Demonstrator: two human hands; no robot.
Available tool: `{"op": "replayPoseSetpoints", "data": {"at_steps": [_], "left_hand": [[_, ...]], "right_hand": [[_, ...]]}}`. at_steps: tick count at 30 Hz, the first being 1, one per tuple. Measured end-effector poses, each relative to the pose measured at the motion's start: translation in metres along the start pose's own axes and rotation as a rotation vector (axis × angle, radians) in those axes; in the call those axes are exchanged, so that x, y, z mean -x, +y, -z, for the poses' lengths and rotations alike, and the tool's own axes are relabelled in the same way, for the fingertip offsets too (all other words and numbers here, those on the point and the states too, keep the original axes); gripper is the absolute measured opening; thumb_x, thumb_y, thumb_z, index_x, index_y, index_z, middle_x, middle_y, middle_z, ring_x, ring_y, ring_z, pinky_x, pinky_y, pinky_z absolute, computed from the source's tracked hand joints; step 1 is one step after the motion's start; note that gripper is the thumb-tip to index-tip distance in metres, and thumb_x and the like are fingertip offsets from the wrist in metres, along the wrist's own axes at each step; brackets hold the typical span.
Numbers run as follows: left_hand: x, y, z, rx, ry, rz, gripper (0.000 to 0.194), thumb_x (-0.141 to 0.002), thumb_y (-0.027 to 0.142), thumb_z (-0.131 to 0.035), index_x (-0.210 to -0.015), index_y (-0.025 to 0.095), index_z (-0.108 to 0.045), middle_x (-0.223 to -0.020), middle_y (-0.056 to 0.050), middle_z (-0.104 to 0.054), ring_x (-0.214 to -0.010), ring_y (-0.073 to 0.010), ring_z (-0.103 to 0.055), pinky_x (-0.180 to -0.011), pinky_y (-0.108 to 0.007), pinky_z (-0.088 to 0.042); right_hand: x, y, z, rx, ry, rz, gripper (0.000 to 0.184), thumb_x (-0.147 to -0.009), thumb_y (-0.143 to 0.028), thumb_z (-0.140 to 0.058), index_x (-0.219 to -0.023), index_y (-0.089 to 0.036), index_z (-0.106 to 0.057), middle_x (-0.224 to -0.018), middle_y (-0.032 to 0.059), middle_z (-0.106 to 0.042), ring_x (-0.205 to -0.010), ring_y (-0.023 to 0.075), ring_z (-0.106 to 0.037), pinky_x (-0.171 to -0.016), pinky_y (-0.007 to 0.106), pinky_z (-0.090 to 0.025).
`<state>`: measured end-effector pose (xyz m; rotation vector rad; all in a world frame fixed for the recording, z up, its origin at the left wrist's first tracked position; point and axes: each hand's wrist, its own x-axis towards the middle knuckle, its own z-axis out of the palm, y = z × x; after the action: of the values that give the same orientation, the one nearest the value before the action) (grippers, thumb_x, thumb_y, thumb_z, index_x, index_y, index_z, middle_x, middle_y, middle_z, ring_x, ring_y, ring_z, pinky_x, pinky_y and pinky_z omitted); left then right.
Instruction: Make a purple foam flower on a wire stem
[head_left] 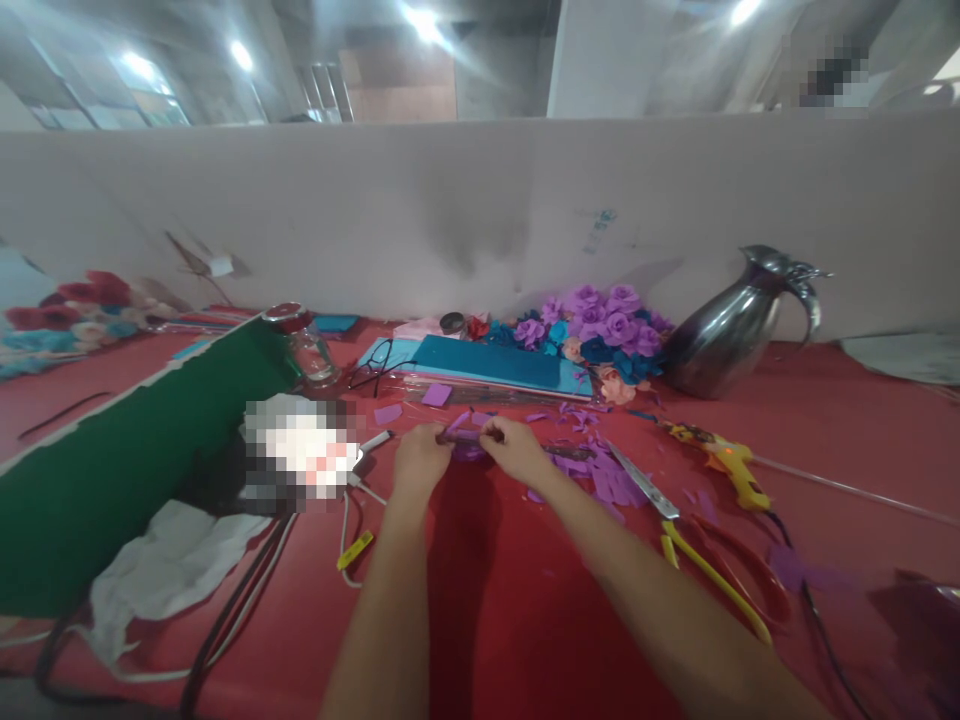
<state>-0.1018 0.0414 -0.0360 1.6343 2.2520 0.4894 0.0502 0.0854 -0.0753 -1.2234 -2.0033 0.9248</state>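
Both my hands meet over the red table (487, 590), pinching a small purple paper flower piece (469, 447) on a thin stick. My left hand (418, 458) is closed on its left side. My right hand (511, 447) is closed on its right side, fingers pinched over the top. Purple paper scraps (600, 478) lie just right of my right hand. Finished purple, blue and peach paper flowers (600, 330) are heaped at the back, next to teal foam sheets (487, 362).
Yellow-handled scissors (690, 545) and a yellow glue gun (724, 462) lie at right, a steel jug (731, 328) behind them. A green roll (127, 460), glass jar (307, 350), white cloth and cables sit at left. A grey partition wall stands behind.
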Motion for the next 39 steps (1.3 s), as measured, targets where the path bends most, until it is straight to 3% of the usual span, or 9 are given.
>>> {"op": "replayPoseSetpoints", "data": {"at_steps": [4,9,16,23,27,39], "left_hand": [[0.000,-0.001,0.001,-0.008,-0.013,-0.001,0.021,-0.077,0.015,-0.057,-0.089,0.022,-0.073,-0.090,-0.008,-0.075,-0.092,-0.0209,-0.066,-0.074,-0.024,-0.043],[0.000,-0.003,0.001,-0.002,-0.017,-0.010,0.018,-0.072,0.013,-0.060,-0.083,0.020,-0.072,-0.084,-0.006,-0.074,-0.084,-0.0203,-0.065,-0.070,-0.025,-0.043],[-0.002,-0.004,0.001,-0.001,-0.025,-0.001,0.015,-0.073,0.011,-0.058,-0.080,0.018,-0.070,-0.084,-0.007,-0.073,-0.082,-0.0193,-0.064,-0.068,-0.026,-0.040],[0.001,-0.003,0.000,0.073,-0.025,-0.043,0.009,-0.070,0.024,-0.065,-0.078,0.020,-0.069,-0.074,-0.002,-0.069,-0.073,-0.0162,-0.061,-0.060,-0.024,-0.035],[0.001,-0.003,-0.002,0.054,-0.020,-0.025,0.009,-0.070,0.019,-0.063,-0.077,0.020,-0.068,-0.074,-0.001,-0.069,-0.073,-0.0163,-0.060,-0.060,-0.024,-0.034],[-0.002,-0.005,-0.006,0.017,0.003,-0.022,0.013,-0.071,0.013,-0.058,-0.079,0.017,-0.068,-0.079,-0.006,-0.070,-0.075,-0.0181,-0.060,-0.062,-0.026,-0.033]], "right_hand": [[0.003,-0.003,-0.001,-0.010,0.008,0.020,0.012,-0.078,-0.015,-0.051,-0.079,-0.018,-0.063,-0.071,0.0006,-0.066,-0.063,0.0133,-0.057,-0.061,0.023,-0.042],[0.011,-0.011,0.001,-0.006,-0.033,0.105,0.016,-0.064,-0.010,-0.063,-0.076,-0.020,-0.066,-0.075,-0.0004,-0.069,-0.070,0.0151,-0.060,-0.067,0.024,-0.044],[0.010,-0.012,-0.003,0.020,0.002,0.107,0.015,-0.071,-0.010,-0.057,-0.066,-0.021,-0.066,-0.069,0.0006,-0.068,-0.067,0.0158,-0.058,-0.065,0.025,-0.040],[0.009,-0.008,-0.008,-0.033,0.044,0.075,0.015,-0.078,-0.012,-0.051,-0.075,-0.021,-0.062,-0.070,-0.0002,-0.066,-0.064,0.0152,-0.057,-0.061,0.024,-0.041],[0.009,-0.005,-0.009,-0.059,0.068,0.083,0.013,-0.081,-0.015,-0.049,-0.078,-0.021,-0.061,-0.073,0.0007,-0.065,-0.068,0.0163,-0.057,-0.063,0.024,-0.041],[0.023,-0.008,-0.004,-0.103,0.076,0.278,0.015,-0.083,-0.012,-0.050,-0.080,-0.021,-0.062,-0.081,0.0031,-0.065,-0.083,0.0197,-0.056,-0.079,0.030,-0.041]]}}
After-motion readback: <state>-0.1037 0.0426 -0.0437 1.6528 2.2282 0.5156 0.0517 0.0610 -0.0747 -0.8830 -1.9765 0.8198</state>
